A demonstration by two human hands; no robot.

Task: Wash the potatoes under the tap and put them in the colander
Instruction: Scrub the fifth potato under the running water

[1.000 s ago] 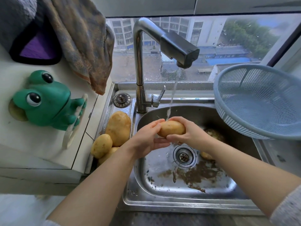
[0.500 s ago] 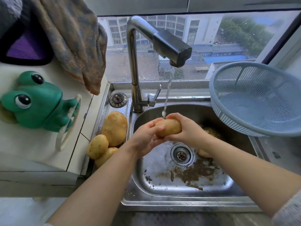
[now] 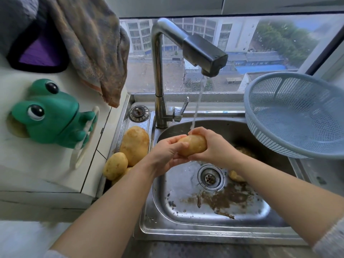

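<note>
The steel sink (image 3: 214, 231) fills the middle, brown grit lying on its floor. At three o'clock a pale blue colander (image 3: 296, 116) rests tilted on the sink's edge. At nine o'clock, washed-looking potatoes (image 3: 134, 144) lie heaped on the ledge. The tap (image 3: 188, 45) runs at twelve o'clock, its stream landing on one potato (image 3: 193, 146), gripped between the left hand (image 3: 165, 155) and right hand (image 3: 214, 146). I can read no writing anywhere.

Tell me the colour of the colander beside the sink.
Pale blue colander, fine mesh holes all over; seen in the head view.
</note>
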